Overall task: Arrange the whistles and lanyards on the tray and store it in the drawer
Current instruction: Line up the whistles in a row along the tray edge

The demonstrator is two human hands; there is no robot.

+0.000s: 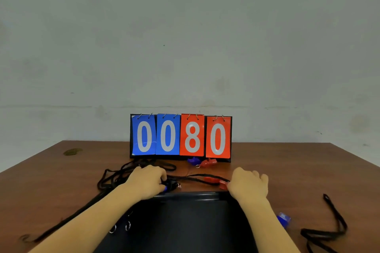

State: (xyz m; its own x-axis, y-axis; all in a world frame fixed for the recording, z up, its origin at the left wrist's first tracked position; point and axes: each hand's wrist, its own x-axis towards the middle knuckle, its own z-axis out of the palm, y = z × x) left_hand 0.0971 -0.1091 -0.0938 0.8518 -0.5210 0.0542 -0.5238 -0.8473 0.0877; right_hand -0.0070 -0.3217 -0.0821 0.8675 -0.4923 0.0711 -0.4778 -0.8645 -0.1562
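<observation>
Black and flat, a rimmed plastic tray (185, 222) lies nearest on the brown wooden table (61, 170), seemingly bare. Just past its far rim, the left hand (147, 181) is curled around a small blue whistle (165, 188) amid a tangled black lanyard heap (115, 176). The right hand (249, 186) is pinched on a red whistle (223, 185). The gathering step appears underway; both whistles would next be lifted onto the tray. Further back, a blue whistle and red whistle pair (202, 162) lies before a flip scoreboard (181, 135).
</observation>
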